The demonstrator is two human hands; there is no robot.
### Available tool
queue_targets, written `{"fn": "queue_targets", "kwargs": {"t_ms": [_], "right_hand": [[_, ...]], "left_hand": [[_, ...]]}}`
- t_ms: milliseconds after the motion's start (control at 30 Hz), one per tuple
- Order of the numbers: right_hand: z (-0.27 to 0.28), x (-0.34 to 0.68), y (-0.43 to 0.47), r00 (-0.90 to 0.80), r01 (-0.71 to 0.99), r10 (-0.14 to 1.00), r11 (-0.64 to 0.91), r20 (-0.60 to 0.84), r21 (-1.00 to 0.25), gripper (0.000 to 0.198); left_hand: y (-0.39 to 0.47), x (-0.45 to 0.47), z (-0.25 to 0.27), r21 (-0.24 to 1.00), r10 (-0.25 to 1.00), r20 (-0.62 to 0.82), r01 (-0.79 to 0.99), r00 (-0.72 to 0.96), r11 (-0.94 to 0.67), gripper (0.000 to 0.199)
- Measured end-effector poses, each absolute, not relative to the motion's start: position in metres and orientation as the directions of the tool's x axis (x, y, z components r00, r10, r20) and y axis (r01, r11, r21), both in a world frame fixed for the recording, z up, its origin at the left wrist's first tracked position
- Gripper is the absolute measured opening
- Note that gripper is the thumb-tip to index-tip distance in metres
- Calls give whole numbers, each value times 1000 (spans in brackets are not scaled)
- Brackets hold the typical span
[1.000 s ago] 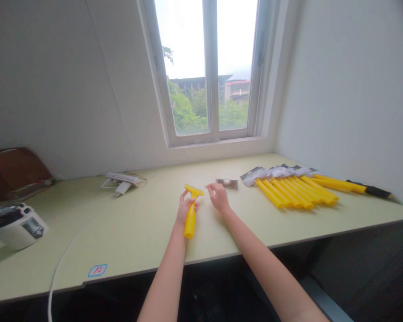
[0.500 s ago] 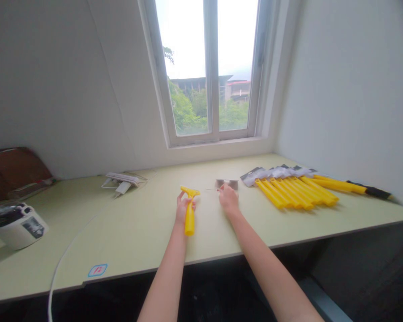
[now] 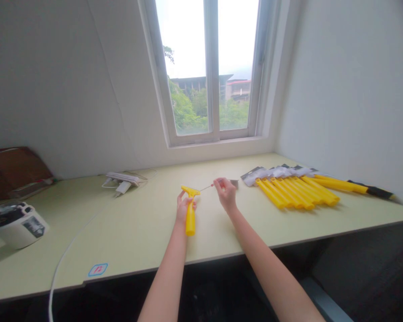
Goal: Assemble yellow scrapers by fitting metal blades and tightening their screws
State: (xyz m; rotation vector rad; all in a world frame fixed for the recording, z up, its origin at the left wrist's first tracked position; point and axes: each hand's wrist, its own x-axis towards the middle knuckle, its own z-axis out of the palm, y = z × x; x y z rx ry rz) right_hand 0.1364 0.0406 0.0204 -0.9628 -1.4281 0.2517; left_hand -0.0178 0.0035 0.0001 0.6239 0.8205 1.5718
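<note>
the pale green bench (image 3: 127, 232) carries a row of yellow scrapers (image 3: 295, 190) well to the right. near its middle the left hand (image 3: 184, 206) has its fingers wrapped around a yellow scraper handle (image 3: 190, 213), head pointing away. just beside it the right hand (image 3: 225, 193) pinches a thin red-tipped tool (image 3: 207, 187) aimed at that head.

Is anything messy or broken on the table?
Nothing looks broken or spilled. The yellow scrapers lie in a neat row. Only the white cable trails loosely over the table's front edge, and the power strip sits a bit askew.
</note>
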Motion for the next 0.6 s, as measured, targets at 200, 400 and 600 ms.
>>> {"fn": "queue_targets", "kwargs": {"t_ms": [200, 400, 600], "right_hand": [[18, 135, 43, 187, 369, 674, 626, 714, -687, 22], [17, 135, 45, 182, 345, 682, 630, 708, -696, 21], [17, 135, 46, 178, 324, 698, 624, 694, -711, 22]], "left_hand": [[5, -19, -1, 798, 986, -54, -601, -158, -53, 56], [7, -19, -3, 797, 987, -44, -601, -154, -58, 56], [7, -19, -3, 800, 987, -43, -597, -157, -61, 53]]}}
